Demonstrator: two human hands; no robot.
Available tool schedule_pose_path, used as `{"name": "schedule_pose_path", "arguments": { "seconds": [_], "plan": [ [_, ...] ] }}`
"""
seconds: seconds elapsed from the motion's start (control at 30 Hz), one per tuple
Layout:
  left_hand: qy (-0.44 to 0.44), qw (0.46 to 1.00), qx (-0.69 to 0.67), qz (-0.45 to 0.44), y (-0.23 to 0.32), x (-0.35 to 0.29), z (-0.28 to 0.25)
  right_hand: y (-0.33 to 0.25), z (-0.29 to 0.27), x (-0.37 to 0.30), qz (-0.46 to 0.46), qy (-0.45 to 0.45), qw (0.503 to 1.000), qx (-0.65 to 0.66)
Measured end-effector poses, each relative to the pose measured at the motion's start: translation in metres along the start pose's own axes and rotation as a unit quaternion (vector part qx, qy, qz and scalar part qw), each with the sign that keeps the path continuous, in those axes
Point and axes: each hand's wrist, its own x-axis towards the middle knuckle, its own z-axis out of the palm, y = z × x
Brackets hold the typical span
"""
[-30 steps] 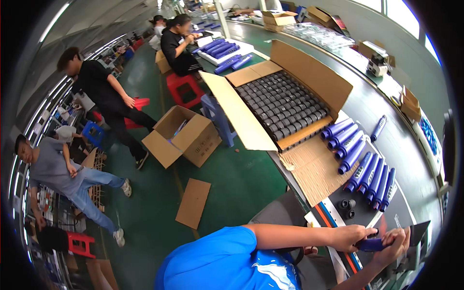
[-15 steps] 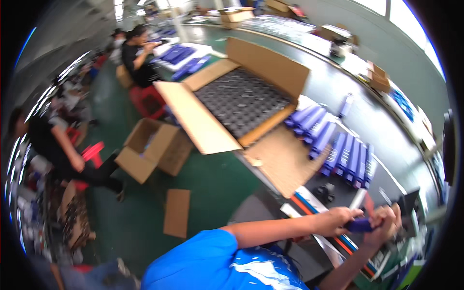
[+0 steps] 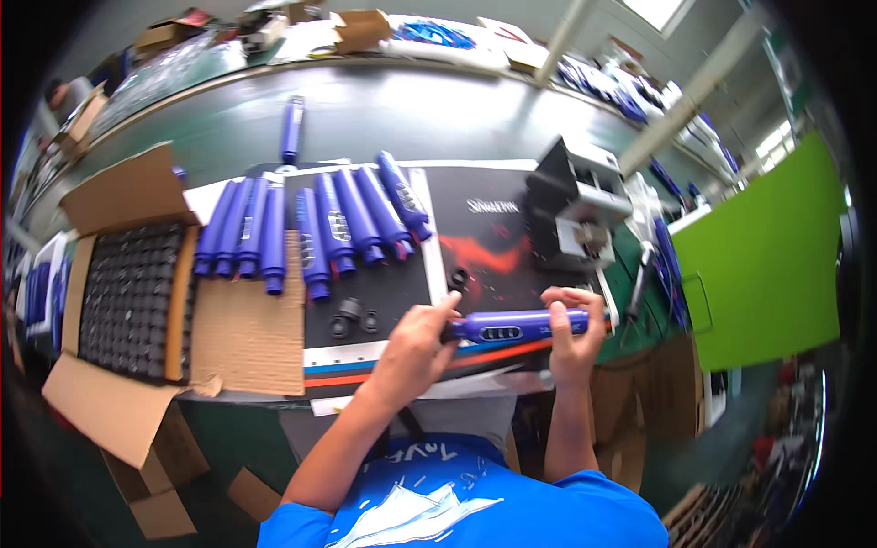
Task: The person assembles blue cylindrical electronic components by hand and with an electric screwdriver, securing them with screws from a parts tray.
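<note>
Level across the front of the bench, a purple tubular handle (image 3: 516,326) with a dark oval button panel lies between my hands. My right hand (image 3: 575,338) is closed around its right end, thumb along the front. My left hand (image 3: 420,347) grips the left end, where a dark part shows beside the fingers; whether that is a separate cap I cannot tell. Just beyond my left hand sits a small black ring-shaped part (image 3: 459,279). More black ring-shaped parts (image 3: 347,310) are on the dark mat (image 3: 475,237) to its left.
Two groups of similar purple handles (image 3: 333,224) lie left of centre, with a lone one (image 3: 291,131) farther back. An open carton (image 3: 68,384) holding a dark gridded insert stands at left. A metal bench fixture (image 3: 585,215), a pen-shaped tool (image 3: 641,272) and a green panel (image 3: 772,265) are on the right.
My view has swung to the right, bringing the bench square in front. Both hands still hold the purple handle, now level with its button panel visible and the hands farther apart.
</note>
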Motion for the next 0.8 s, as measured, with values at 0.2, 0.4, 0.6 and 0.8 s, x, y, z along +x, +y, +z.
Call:
{"name": "schedule_pose_path", "arguments": {
  "seconds": [0.2,0.4,0.6,0.8],
  "plan": [
    [-0.022,1.0,-0.004,0.008,0.005,0.004,0.001,0.031,-0.049,-0.047,0.218,-0.013,0.971,0.101],
    [-0.03,0.997,0.059,0.045,0.006,0.003,0.001,0.013,-0.024,-0.005,0.199,0.103,0.929,0.294],
    [-0.033,0.992,0.097,0.074,0.007,0.002,0.0,0.021,0.116,0.097,0.351,-0.036,0.883,0.308],
    [-0.037,0.993,0.077,0.076,0.007,0.005,0.0,0.051,0.21,0.174,0.398,-0.086,0.876,0.257]
  ]
}}
